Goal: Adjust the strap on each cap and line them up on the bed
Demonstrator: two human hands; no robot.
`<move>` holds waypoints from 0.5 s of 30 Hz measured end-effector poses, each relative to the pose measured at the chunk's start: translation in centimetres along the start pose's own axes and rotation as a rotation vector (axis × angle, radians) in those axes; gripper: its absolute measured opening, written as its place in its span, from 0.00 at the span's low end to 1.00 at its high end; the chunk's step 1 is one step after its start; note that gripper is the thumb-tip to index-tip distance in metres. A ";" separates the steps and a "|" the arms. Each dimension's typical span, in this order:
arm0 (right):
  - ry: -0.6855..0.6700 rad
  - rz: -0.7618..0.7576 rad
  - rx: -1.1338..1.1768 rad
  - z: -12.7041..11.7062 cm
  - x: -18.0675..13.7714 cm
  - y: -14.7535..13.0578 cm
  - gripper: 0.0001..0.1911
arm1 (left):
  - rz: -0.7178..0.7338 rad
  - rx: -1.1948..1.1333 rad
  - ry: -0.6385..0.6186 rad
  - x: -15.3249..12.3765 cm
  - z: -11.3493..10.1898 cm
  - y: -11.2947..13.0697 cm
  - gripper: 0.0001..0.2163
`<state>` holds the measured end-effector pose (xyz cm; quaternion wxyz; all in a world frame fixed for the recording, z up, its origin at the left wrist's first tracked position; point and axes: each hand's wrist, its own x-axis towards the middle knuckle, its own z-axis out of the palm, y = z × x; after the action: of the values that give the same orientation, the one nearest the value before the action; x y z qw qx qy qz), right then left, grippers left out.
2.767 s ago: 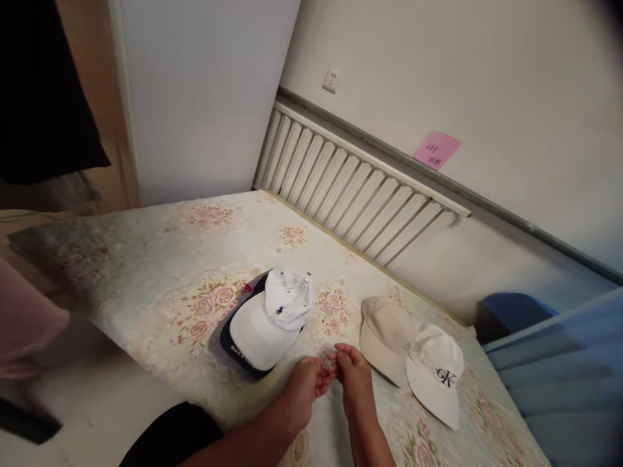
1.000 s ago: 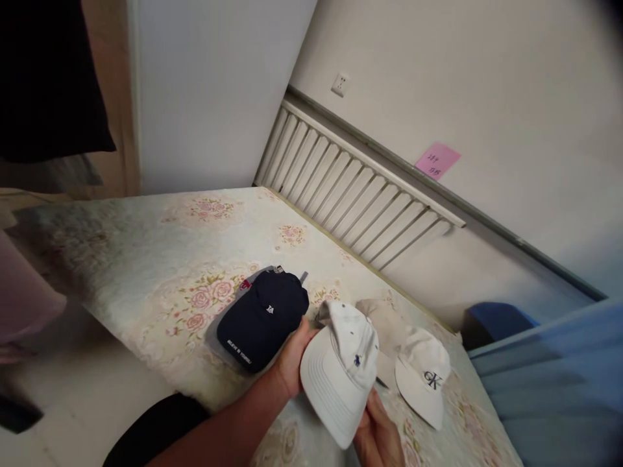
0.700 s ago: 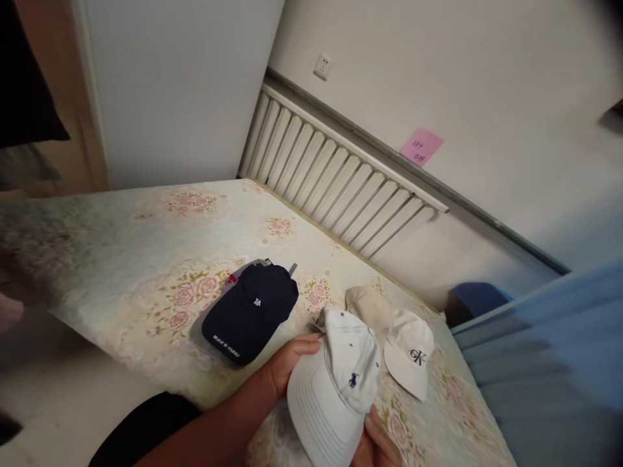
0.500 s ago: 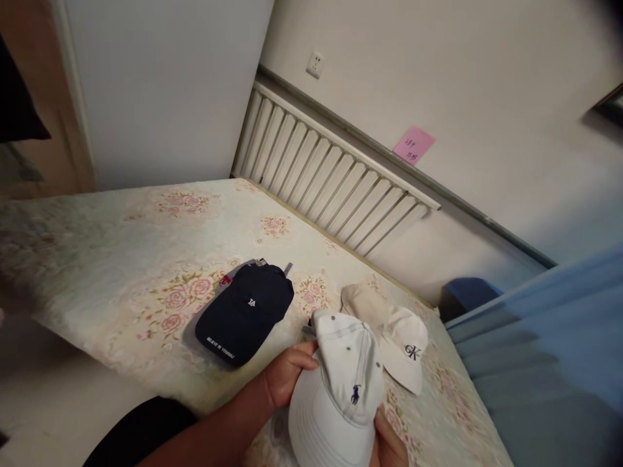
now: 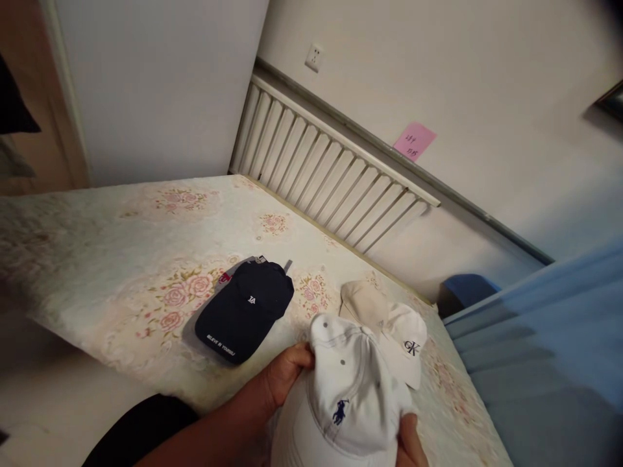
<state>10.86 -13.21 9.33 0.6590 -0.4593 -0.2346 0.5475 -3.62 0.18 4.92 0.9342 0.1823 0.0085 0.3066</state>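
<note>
A white baseball cap (image 5: pixel 357 383) with a dark blue embroidered horse-rider logo is held up between both hands, its brim toward me and cut off by the lower frame edge. My left hand (image 5: pixel 288 370) grips the cap's left side, thumb on the outside and the other fingers hidden. On the right side, my right hand (image 5: pixel 411 444) closes on the cap's edge, mostly out of frame. Behind it lie a beige cap (image 5: pixel 363 301) and an off-white cap (image 5: pixel 409 337) with a dark monogram. To the left rests a navy cap (image 5: pixel 246 308) with white lettering.
The caps lie on a flower-patterned bed cover (image 5: pixel 195 233). Beyond the bed are a white radiator (image 5: pixel 316 162), a pink note (image 5: pixel 415 140) and a wall socket (image 5: pixel 314 57). A blue curtain (image 5: pixel 545 350) hangs on the right, with a dark blue object (image 5: pixel 467 290) beside it.
The white cap has tilted and its crown has widened between my hands. My right hand has moved a little to the right. The other caps lie where they were.
</note>
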 end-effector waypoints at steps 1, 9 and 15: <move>0.007 -0.003 0.017 0.2 -0.1 -0.4 0.27 | -0.015 -0.009 -0.017 0.0 0.0 0.0 0.18; 0.024 -0.086 0.125 0.2 0.1 -2.0 0.24 | -0.037 -0.043 0.088 0.5 0.1 -0.2 0.14; 0.054 0.027 0.106 -0.5 1.2 -0.9 0.22 | -0.104 -0.082 0.135 -0.5 -0.4 -0.5 0.16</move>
<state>12.04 -12.25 9.63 0.6811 -0.4413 -0.1814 0.5554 -3.81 -0.34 4.32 0.9528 0.1223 0.0683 0.2695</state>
